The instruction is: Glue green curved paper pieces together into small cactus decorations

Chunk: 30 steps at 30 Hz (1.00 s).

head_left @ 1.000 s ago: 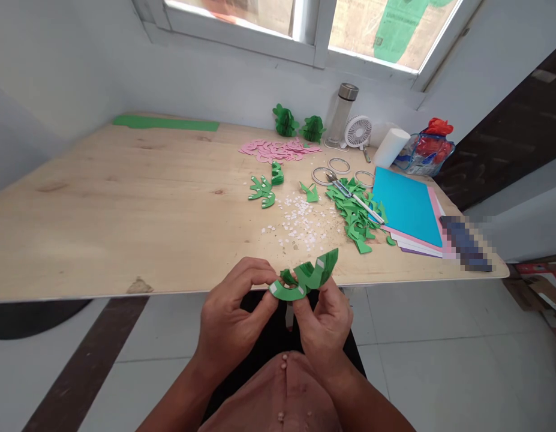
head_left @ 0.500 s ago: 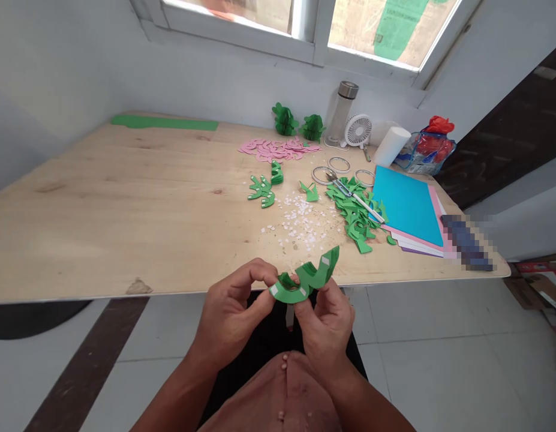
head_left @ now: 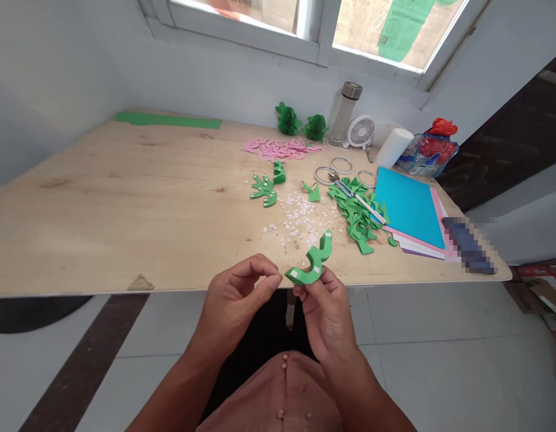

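Left fingers point(head_left: 274, 281): thumb and forefinger tips pressed together just beside the near-left tip of the curved green piece; whether a scrap sits between them, I cannot tell.
Right fingers point(head_left: 321, 292): pinching the curved green piece by its lower curve, with the thumb on the side facing the camera.
Curved green piece point(head_left: 308, 277): held up at the near edge of the worktop point(head_left: 170, 252), layered in look, its far arm rising to the right.
White patches point(head_left: 294, 273): three show on the piece, one at each end and one near the pinch.
Work at the patches: judged to be fine handling of the patch on the left end, perhaps peeling a backing or pressing it flat; which of the two is unclear.
A further touch there: would call for a steady right pinch and a light left fingertip on the patch's edge, since thin layers could bend or fan apart.
White bits point(head_left: 299, 210): scattered on the worktop beyond the hands.
Smaller green pieces point(head_left: 270, 198): grouped left of the bits, some with white patches too.
Green offcuts point(head_left: 361, 225): heaped on the right, beside a blue sheet point(head_left: 406, 207).
Pink cutouts point(head_left: 282, 149): piled farther back, before two dark green paper shapes point(head_left: 316, 128).
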Tool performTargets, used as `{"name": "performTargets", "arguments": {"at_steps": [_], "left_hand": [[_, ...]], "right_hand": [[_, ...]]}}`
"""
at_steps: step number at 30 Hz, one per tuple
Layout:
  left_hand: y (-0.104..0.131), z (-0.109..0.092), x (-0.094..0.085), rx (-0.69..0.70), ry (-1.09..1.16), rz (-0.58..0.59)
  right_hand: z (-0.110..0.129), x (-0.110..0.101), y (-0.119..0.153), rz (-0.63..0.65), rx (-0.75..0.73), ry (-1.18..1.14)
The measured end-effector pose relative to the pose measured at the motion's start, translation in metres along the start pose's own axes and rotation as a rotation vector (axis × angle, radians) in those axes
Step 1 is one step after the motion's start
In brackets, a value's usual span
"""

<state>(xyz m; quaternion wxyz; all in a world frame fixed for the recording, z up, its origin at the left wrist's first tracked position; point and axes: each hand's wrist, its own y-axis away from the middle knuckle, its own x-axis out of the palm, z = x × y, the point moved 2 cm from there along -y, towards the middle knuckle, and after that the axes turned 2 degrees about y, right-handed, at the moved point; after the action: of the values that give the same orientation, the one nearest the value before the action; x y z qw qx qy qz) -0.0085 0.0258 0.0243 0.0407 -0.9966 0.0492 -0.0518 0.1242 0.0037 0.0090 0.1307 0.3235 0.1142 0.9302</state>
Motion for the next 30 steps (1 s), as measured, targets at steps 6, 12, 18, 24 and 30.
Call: {"name": "performTargets", "arguments": {"at_steps": [6, 12, 18, 24, 30], "left_hand": [[-0.003, 0.007, -0.003, -0.044, 0.064, -0.005], [-0.004, 0.005, -0.001, -0.036, 0.047, -0.018], [-0.002, -0.006, 0.003, 0.183, -0.203, 0.065], [-0.003, -0.014, 0.007, 0.330, -0.371, 0.086], [-0.007, -0.018, 0.007, 0.391, -0.559, 0.104]], "right_hand": [[-0.003, 0.000, -0.003, 0.027, 0.079, -0.093], [-0.003, 0.002, -0.004, 0.030, 0.118, -0.126], [-0.004, -0.001, -0.006, 0.007, 0.089, -0.090], [-0.007, -0.003, -0.007, 0.004, 0.089, -0.090], [-0.007, -0.005, -0.007, -0.018, 0.072, -0.007]]}}
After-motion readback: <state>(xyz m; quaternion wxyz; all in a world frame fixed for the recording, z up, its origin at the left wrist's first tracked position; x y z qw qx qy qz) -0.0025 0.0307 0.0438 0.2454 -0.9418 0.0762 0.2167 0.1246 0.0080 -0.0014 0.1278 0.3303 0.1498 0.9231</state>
